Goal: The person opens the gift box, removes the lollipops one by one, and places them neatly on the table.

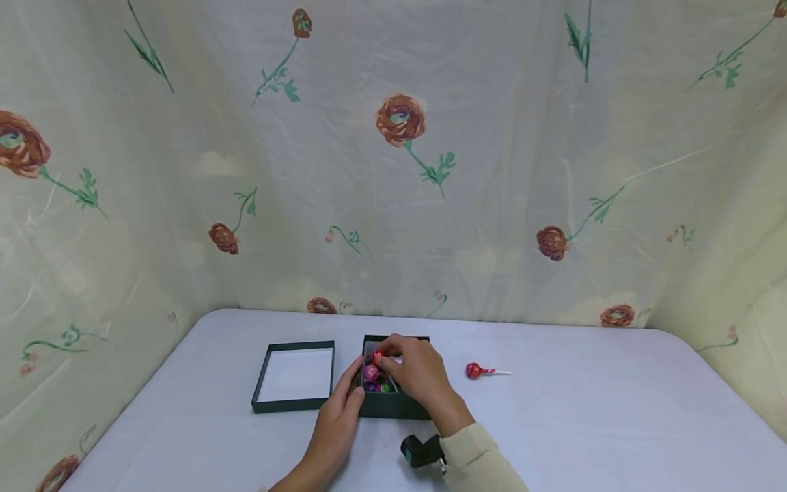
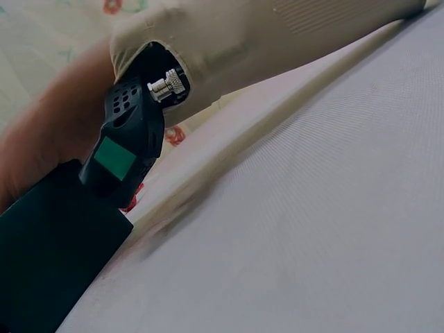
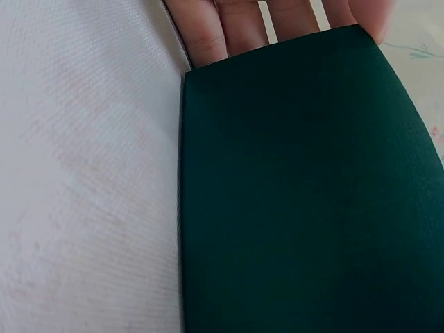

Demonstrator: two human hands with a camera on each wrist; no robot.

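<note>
A dark green box stands on the table with several wrapped lollipops in it, red, pink, purple and green. My left hand lies along its left wall, and in the right wrist view those fingers rest against the end of the box. From the right, my right hand reaches over the rim and pinches a red lollipop at the back left of the box. The palm covers the box's right part.
Left of the box lies its lid, white inside up, with a dark rim. Another red lollipop lies to the right, white stick pointing right. A black wrist camera hangs under the right sleeve. Flowered curtain surrounds the table.
</note>
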